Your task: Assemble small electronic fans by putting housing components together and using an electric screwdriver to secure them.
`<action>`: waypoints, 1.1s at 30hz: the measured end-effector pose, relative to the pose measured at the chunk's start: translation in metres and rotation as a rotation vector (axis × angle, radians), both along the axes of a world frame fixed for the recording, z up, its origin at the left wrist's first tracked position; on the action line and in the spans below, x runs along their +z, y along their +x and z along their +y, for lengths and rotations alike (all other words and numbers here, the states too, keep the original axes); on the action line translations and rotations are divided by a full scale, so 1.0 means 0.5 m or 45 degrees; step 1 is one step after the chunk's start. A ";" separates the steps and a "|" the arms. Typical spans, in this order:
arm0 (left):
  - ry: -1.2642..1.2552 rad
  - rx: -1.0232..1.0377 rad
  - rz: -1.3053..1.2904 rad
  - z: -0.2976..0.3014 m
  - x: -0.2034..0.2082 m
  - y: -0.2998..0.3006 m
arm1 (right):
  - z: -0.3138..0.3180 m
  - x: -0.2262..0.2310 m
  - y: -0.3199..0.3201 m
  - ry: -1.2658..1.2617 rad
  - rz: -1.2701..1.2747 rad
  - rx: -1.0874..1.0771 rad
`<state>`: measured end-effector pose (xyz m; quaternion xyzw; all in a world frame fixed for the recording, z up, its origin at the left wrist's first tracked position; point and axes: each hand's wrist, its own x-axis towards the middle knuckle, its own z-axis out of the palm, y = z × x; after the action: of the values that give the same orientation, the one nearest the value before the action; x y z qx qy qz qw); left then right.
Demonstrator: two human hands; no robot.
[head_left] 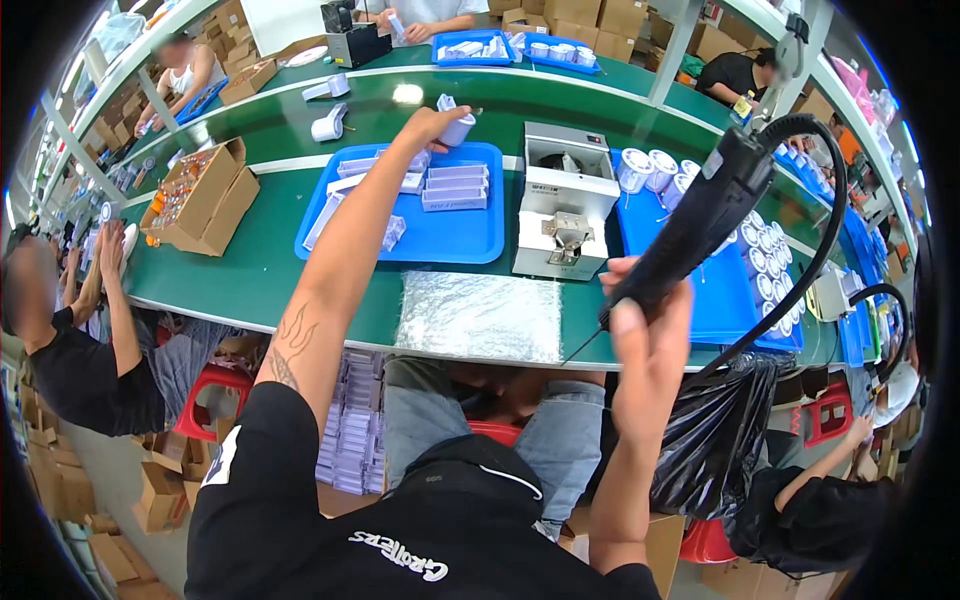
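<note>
My left arm stretches over a blue tray [480, 240]. At the tray's far edge, my left hand [428, 124] has its fingers closed round a pale lilac plastic housing [457, 128] with a rounded body. Several long lilac plastic pieces [455, 188] lie in the tray, partly hidden under my forearm. My right hand [645, 335] grips a black electric screwdriver [690, 220] near its lower end, the thin bit slanting down and left over the table's front edge. Between the hands stands a white screw feeder [566, 200]. A sheet of bubble wrap [482, 315] lies in front.
At right, another blue tray [690, 305] carries many round white parts [768, 265]. The screwdriver's black cable [835, 200] loops beside it. A cardboard box [205, 200] of small parts stands left. Two lilac housings [328, 122] lie farther back. Co-workers sit on several sides.
</note>
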<state>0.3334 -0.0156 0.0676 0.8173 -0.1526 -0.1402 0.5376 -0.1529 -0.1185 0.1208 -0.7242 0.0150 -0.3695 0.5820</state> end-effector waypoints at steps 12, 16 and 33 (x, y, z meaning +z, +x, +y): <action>0.753 -0.181 -1.145 0.076 -0.096 -0.346 | -0.369 -0.006 -0.067 -0.211 0.253 -0.279; 0.488 -0.250 -0.906 0.093 -0.087 -0.396 | -0.484 -0.053 0.046 -0.717 0.508 -0.760; -0.708 -0.191 -0.110 0.122 -0.040 -0.567 | -0.313 -0.008 -0.156 0.251 -0.813 -0.688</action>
<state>0.0501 0.0454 0.0478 0.6303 -0.2679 -0.0975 0.7221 -0.2311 -0.2748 0.1169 -0.4846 0.0583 -0.7111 0.5062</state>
